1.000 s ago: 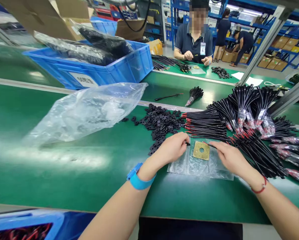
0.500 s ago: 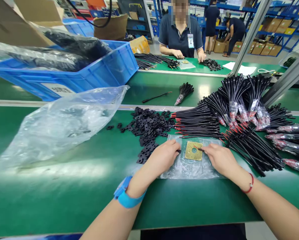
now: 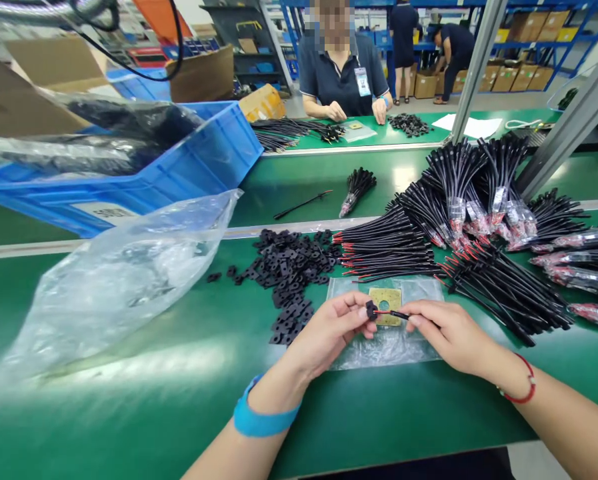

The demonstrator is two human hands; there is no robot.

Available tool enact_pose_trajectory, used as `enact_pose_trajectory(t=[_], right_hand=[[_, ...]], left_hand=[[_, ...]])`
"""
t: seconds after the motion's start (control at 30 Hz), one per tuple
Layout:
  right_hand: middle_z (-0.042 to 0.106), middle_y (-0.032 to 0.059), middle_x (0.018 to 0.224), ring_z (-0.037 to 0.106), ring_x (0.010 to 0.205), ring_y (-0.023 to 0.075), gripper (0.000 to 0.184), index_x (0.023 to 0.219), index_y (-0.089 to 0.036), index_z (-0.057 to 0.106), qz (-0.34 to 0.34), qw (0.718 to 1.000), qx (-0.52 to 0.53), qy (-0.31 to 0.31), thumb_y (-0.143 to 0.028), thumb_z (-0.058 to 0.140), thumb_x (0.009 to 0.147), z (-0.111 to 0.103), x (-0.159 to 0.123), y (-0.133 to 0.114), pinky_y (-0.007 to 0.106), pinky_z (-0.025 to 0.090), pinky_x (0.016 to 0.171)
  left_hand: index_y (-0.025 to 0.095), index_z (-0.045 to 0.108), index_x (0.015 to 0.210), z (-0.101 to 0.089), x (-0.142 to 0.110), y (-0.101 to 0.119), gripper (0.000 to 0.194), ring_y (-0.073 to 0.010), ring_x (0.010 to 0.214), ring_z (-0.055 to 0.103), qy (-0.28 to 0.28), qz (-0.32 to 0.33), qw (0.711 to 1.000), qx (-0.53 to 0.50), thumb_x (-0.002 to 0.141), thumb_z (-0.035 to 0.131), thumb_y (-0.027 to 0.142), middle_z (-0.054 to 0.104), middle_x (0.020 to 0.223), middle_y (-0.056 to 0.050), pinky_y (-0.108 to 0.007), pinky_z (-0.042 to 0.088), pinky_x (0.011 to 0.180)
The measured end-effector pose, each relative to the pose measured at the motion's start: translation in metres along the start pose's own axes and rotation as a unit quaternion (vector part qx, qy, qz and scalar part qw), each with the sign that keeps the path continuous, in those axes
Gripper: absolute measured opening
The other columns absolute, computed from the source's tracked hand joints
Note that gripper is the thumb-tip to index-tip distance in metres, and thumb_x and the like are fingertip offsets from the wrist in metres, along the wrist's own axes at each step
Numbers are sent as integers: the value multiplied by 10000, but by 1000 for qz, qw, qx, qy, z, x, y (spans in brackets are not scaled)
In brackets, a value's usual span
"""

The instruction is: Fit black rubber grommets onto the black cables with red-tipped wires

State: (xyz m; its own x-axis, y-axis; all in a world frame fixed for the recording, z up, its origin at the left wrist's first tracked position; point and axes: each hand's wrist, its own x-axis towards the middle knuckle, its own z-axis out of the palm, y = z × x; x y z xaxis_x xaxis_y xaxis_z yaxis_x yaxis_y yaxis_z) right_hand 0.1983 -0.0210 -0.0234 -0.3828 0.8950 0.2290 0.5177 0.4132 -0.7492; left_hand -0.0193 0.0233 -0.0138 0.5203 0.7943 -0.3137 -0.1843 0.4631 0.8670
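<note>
The largest item is the smooth green bench [image 3: 129,427], which carries the other items listed. At its left stands a blue rectangular plastic crate [image 3: 199,157] with a white label, containing dark goods in clear wrapping. Across the bench, a person in a dark short-sleeved shirt [image 3: 341,87] has both hands low over the green surface. A large, crumpled clear plastic bag [image 3: 129,280] lies in front of the crate. At right, taped bundles of black cables with red ends [image 3: 456,177] are heaped beside a layer of loose black cables with red tips [image 3: 393,243]. Left of that layer is a spread pile of small flat black pieces with holes [image 3: 293,267]. A flat clear plastic sheet [image 3: 373,353] lies nearest the hands, with a square brass-coloured plate with a round central hole [image 3: 393,297] upon it. Above the sheet, the left hand [image 3: 329,333] has its grip closed on one small black holed piece [image 3: 371,310], held between thumb and fingers. The right hand [image 3: 449,330] has its grip pinched on a thin black cable with a red wire end [image 3: 401,315]. The red end points left and meets the held piece; whether it enters a hole cannot be told.
</note>
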Motion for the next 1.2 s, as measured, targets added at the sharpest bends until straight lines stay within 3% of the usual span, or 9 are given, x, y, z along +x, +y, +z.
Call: enact_pose_trajectory(t=[0.2, 0.37, 0.63, 0.8, 0.93, 1.1, 1.2], right_hand=[[699, 43, 902, 645, 805, 159, 298, 1102, -199, 610, 18, 998, -67, -6, -204, 358, 944, 0, 1, 2, 291, 502, 729], [682, 70, 935, 626, 812, 173, 268, 1055, -181, 617, -27, 992, -123, -12, -177, 379, 933, 4, -1, 0, 301, 496, 737], [626, 91, 868, 576, 804, 199, 272, 1112, -143, 580, -62, 985, -161, 14, -153, 375, 933, 10, -3, -2, 338, 491, 720], [622, 75, 808, 571, 729, 185, 248, 991, -165, 614, -50, 970, -234, 32, -163, 370, 951, 14, -3, 2, 309, 460, 658], [607, 67, 749, 558, 694, 181, 274, 899, -163, 616, -45, 962, -271, 15, -173, 349, 958, 16, -3, 0, 293, 410, 620], [628, 29, 702, 575, 630, 157, 299, 855, -174, 591, 42, 977, -201, -60, -238, 324, 973, 11, -3, -5, 265, 356, 568], [643, 12, 709, 588, 640, 147, 279, 870, -182, 594, 86, 983, -132, -92, -243, 340, 968, 9, -3, -6, 252, 353, 585]], left_hand=[[140, 603, 803, -2, 1, 1, 224, -100, 601, 544, 31, 22, 990, 134, 702, 725, 298, 594, 687, 11, -234, 436, 605], [158, 636, 828, 1, 2, -8, 138, -121, 687, 543, 59, 65, 953, 289, 731, 666, 251, 614, 744, -1, -253, 441, 678], [146, 581, 822, 14, 4, -16, 250, -123, 588, 589, 99, 11, 986, 131, 689, 719, 305, 624, 641, 6, -265, 476, 622], [140, 622, 792, 16, 4, -18, 222, -96, 538, 536, 117, 28, 980, 156, 663, 742, 276, 593, 623, 27, -247, 466, 579], [140, 615, 776, 15, 5, -23, 210, -87, 533, 546, 87, 26, 986, 137, 655, 743, 254, 587, 652, 31, -243, 473, 581], [136, 624, 792, 13, 3, -25, 134, -112, 602, 586, 35, 47, 983, 175, 710, 678, 225, 601, 761, -8, -264, 489, 622], [156, 653, 817, 13, 0, -22, 80, -139, 676, 597, 16, 100, 955, 279, 754, 614, 187, 605, 811, -26, -279, 492, 656]])
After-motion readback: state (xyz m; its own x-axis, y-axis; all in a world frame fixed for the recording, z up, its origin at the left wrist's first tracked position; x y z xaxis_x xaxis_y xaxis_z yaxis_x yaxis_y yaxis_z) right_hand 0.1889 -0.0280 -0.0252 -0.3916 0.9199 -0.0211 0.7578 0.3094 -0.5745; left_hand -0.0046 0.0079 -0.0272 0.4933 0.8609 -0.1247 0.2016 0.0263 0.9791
